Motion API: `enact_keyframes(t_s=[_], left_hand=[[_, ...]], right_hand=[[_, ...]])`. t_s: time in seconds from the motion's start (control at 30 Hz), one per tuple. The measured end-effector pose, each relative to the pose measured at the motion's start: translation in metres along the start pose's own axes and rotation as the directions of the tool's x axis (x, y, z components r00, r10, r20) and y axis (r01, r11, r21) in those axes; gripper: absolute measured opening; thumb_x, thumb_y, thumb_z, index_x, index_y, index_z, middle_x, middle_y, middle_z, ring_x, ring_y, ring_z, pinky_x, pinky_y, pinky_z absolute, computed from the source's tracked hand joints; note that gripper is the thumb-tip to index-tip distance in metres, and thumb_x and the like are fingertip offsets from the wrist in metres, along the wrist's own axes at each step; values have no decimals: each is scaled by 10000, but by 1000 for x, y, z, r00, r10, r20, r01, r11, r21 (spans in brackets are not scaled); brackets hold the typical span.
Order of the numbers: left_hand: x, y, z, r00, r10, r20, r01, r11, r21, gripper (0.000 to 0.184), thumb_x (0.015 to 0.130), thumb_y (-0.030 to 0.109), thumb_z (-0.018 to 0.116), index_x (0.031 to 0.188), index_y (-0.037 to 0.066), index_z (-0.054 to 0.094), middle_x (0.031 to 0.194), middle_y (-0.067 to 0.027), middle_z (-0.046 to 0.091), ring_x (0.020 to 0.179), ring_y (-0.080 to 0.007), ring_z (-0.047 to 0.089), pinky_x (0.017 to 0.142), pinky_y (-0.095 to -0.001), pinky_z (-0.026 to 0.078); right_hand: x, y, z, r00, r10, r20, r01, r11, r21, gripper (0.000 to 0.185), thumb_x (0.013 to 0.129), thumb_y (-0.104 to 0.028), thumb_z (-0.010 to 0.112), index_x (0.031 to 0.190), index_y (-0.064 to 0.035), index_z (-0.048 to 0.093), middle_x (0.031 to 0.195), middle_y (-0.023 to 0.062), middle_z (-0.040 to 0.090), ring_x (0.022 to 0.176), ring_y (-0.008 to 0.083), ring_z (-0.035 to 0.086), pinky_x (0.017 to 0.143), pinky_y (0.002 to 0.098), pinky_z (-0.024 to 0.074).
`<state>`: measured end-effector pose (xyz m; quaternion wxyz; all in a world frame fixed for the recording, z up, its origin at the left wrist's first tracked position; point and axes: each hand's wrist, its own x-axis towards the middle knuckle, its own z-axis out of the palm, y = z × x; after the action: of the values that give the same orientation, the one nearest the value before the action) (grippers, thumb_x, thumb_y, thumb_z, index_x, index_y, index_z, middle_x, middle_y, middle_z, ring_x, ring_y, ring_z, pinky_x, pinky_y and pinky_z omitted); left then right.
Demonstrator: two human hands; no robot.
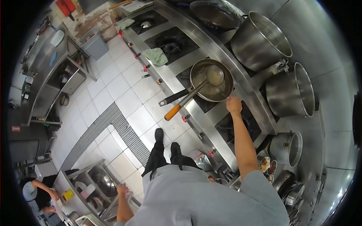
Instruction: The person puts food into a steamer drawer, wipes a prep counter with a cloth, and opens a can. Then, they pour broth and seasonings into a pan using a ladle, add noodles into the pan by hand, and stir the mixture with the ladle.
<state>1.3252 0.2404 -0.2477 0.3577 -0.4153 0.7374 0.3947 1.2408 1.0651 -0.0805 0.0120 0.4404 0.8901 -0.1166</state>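
My right hand [234, 105] is closed at the right rim of a frying pan [195, 67] on the stove. Whatever its fingers pinch is too small to make out; a thin dark line runs from them into the pan. Inside, a ladle [214, 75] rests its bowl in a shallow, cloudy liquid with small bits. The ladle's wooden grip [173, 112] and the pan's black handle [175, 96] stick out over the stove's front edge. My left hand [122, 189] hangs low at my side, fingers curled, near a metal cart [109, 208]; nothing shows in it.
Large steel pots [249, 47] line the back of the stove, with a wok [215, 15] farther along. A green cloth [155, 56] lies by a burner [171, 48]. Seasoning containers [265, 164] stand at the right. Another person's hand [55, 195] is at lower left, beyond the cart.
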Motion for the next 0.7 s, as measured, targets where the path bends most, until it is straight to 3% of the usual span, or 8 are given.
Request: enact_keyframes(t_s=[0.03,0.17,0.23,0.3,0.37,0.47,0.57,0.7], left_hand=[[-18,-20,8,998,-62,-19,59,991,-121,255,903,268,567,945,17,591,684,-114,593,487,-230,594,416,-382,510],[-73,-47,53,982,-185,-19,185,982,-30,285,890,267,576,1057,37,585,751,-111,603,519,-215,600,462,-375,518],[-75,-49,66,988,-155,-8,153,980,-124,326,880,275,584,1117,51,575,790,-104,605,540,-211,608,489,-388,525],[-80,-24,69,994,-111,-22,107,982,-157,312,875,269,599,1098,51,580,774,-94,605,531,-206,610,460,-359,516],[-78,-8,67,996,66,-65,-77,980,-183,305,883,266,616,1097,52,577,765,-89,606,523,-192,612,428,-317,499],[-68,20,55,979,194,-59,-199,975,-100,298,898,264,624,1091,44,571,741,-81,594,511,-174,607,402,-285,480],[-62,42,34,955,291,-57,-296,947,-126,307,915,270,616,1097,29,563,745,-83,591,517,-163,603,413,-285,480],[-53,42,10,949,302,-94,-316,906,-281,330,916,253,613,1141,20,554,773,-84,595,548,-158,608,429,-277,470]], right_hand=[[0,0,7,1000,-5,9,5,1000,-2,367,945,-340,488,991,-34,686,1031,194,664,979,404,613,843,478,484],[7,-5,13,997,-21,75,22,1000,-16,347,952,-329,480,1038,-50,669,1095,156,657,1032,385,605,874,472,489],[4,-1,7,997,16,73,-13,999,-41,337,959,-328,482,1079,-64,653,1133,124,655,1071,369,599,886,457,495],[1,8,3,999,25,-31,-25,1000,12,369,941,-322,473,989,-25,687,1048,199,661,996,405,607,874,488,479],[-2,3,7,995,100,-10,-99,994,35,366,939,-323,480,997,-24,683,1072,197,657,1015,404,605,880,494,477],[2,-17,-2,991,-52,124,56,998,-27,356,942,-321,485,1028,-31,674,1110,186,652,1043,390,608,882,495,481],[2,-20,-8,997,75,19,-76,996,51,364,937,-333,503,1008,-27,685,1104,191,656,1055,393,602,879,485,483],[13,-4,10,1000,-5,-23,2,992,-130,400,929,-364,526,978,-12,707,1044,202,673,1062,394,599,883,479,477]])
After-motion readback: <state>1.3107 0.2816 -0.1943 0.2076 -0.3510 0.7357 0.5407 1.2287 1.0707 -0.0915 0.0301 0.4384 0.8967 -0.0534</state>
